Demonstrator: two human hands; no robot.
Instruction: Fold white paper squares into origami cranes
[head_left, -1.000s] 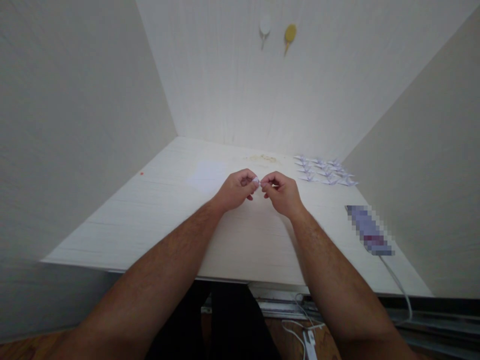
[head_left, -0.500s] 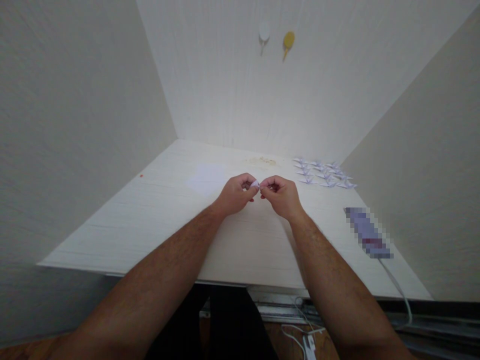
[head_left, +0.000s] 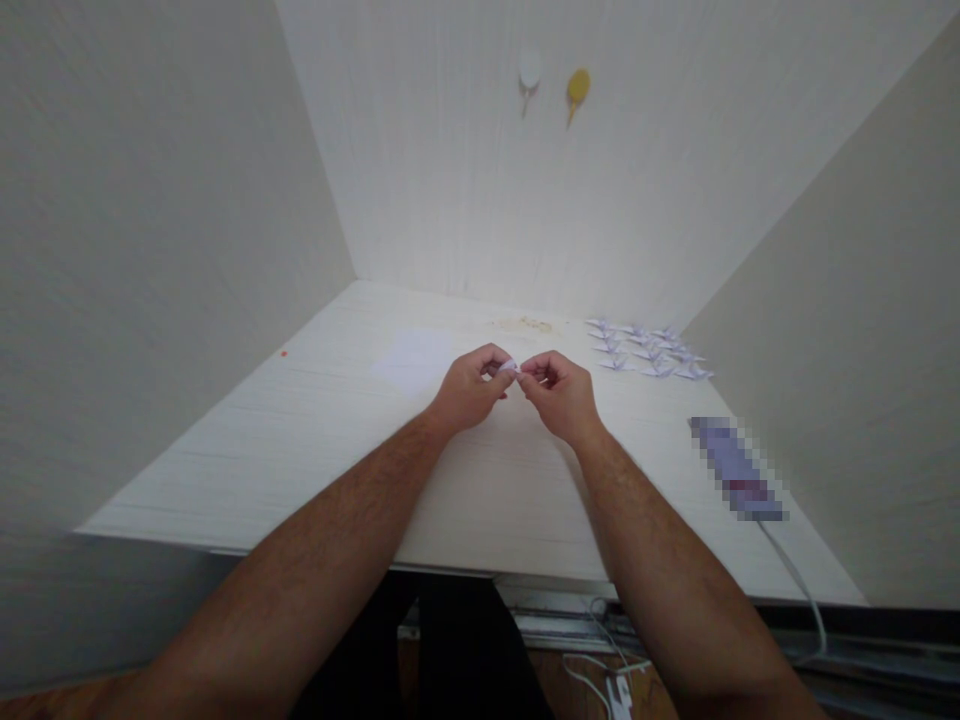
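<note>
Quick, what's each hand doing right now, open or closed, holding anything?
Left hand: closed, pinching a small white paper piece.
Right hand: closed, fingertips pinched at that piece's edge.

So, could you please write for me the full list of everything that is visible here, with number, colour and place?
small paper piece: one, white, at both hands' fingertips
folded paper figures: several, whitish, table's back right
paper: sheet count unclear, white, left of the hands
pixelated flat object: one, bluish-grey, table's right side
cable: one, pale, running from that object
hooks: two, one white, one yellow, back wall
spot: one, orange, table's left edge
stain: one patch, brownish, table's back
table: one, white, centre
walls: three, pale, around the table
power strip: one, white, below table, white cords nearby
floor: one, brown, bottom
trousers: one pair, black, below table
left hand, right hand: bare, above table
</note>
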